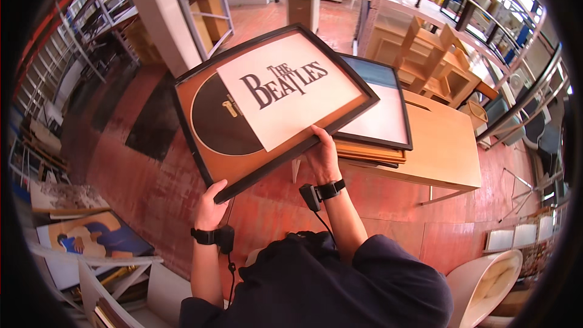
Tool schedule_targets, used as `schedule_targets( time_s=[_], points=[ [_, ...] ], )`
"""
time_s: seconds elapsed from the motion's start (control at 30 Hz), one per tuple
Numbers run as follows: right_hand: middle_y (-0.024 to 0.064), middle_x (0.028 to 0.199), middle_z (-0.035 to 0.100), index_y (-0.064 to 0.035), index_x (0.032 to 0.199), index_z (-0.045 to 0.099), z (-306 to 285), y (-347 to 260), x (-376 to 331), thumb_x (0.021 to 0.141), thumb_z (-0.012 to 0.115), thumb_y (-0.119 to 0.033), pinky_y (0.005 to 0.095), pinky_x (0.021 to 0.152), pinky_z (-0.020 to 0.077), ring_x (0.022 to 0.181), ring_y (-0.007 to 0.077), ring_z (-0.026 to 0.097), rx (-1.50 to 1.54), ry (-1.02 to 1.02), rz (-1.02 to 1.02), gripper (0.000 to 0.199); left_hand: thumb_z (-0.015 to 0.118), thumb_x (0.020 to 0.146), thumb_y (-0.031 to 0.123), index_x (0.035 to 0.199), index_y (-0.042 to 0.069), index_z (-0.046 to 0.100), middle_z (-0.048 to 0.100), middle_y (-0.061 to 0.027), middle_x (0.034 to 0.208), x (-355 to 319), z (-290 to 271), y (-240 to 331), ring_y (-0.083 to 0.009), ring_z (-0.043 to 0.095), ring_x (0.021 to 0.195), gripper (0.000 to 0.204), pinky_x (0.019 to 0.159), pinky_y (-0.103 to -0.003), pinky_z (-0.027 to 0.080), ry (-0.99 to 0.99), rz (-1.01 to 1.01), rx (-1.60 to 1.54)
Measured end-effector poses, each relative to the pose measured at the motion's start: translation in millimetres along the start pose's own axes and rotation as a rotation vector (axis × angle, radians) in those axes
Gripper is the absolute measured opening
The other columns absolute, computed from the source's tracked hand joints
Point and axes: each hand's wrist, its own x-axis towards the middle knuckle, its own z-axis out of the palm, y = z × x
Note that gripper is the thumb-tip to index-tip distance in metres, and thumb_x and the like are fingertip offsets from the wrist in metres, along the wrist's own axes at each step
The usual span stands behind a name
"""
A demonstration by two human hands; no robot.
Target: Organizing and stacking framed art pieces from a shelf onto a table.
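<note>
Dark shirt (322, 288) behind, left hand (211, 211) and right hand (322, 159) hold the picture frame (274, 110) by its edge, best since it could break.

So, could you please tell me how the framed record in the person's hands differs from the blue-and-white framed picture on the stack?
The framed record is gripped by the left hand and the right hand, while the framed picture lies on the stack. The framed record holds a black disc and white sheet on brown; the framed picture shows blue above white. Both are dark-framed and rectangular.
</note>
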Motion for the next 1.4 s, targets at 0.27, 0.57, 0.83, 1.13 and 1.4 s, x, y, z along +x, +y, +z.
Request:
schedule_targets(
  time_s=[0.27, 0.57, 0.83, 1.13, 1.4],
  points=[
    [0.0094, 0.110, 0.058, 0.0012, 0.110, 0.052, -59.9, -80.7, -0.6, 0.085, 0.057, -0.009, 0.0389, 0.095, 0.0407, 0.106, 0.0228, 0.054, 0.161, 0.116, -0.205, 0.027, 0.057, 0.085, 0.005, 0.106, 0.004, 0.057, 0.062, -0.0032, 0.099, 89.8, 105.8, -19.8, -0.0141, 0.060, 0.090, 0.021, 0.078, -0.027, 0.048, -0.272, -0.154, 0.174],
    [0.0039, 0.096, 0.063, -0.0051, 0.096, 0.058, -111.8, -112.0, -7.7, 0.084, 0.061, -0.007, 0.0267, 0.082, 0.0454, 0.092, 0.0148, 0.059, 0.210, 0.377, -0.337, 0.013, 0.062, 0.082, 0.007, 0.097, 0.006, 0.059, 0.062, -0.0018, 0.090, 183.4, 137.6, -69.7, -0.0135, 0.061, 0.080, 0.015, 0.068, -0.025, 0.048, -0.402, -0.438, 0.298],
    [0.0066, 0.092, 0.062, -0.0024, 0.093, 0.057, -157.4, -126.8, 43.8, 0.083, 0.061, -0.006, 0.0302, 0.083, 0.0481, 0.091, 0.0195, 0.060, 0.192, 0.473, -0.373, 0.011, 0.063, 0.081, 0.010, 0.089, 0.004, 0.059, 0.062, -0.0048, 0.085, 274.2, 145.1, -103.7, -0.0162, 0.061, 0.079, 0.010, 0.070, -0.029, 0.049, -0.404, -0.586, 0.297],
    [0.0127, 0.113, 0.058, 0.0039, 0.109, 0.053, -204.0, -92.7, 57.8, 0.085, 0.058, -0.006, 0.0369, 0.102, 0.0377, 0.110, 0.0247, 0.053, -0.095, 0.542, -0.310, 0.026, 0.064, 0.080, 0.008, 0.098, 0.006, 0.058, 0.061, -0.0033, 0.092, 296.1, 127.6, -106.3, -0.0173, 0.060, 0.087, 0.020, 0.073, -0.031, 0.048, -0.299, -0.726, 0.290],
    [0.0106, 0.109, 0.061, 0.0009, 0.107, 0.056, -187.6, -115.0, 26.6, 0.089, 0.060, -0.018, 0.0366, 0.096, 0.0428, 0.104, 0.0211, 0.056, -0.017, 0.549, 0.011, 0.027, 0.063, 0.083, 0.011, 0.105, 0.004, 0.056, 0.060, -0.0031, 0.098, 287.0, 117.9, -114.0, -0.0169, 0.061, 0.088, 0.023, 0.071, -0.029, 0.048, -0.227, -0.583, 0.402]
  ],
)
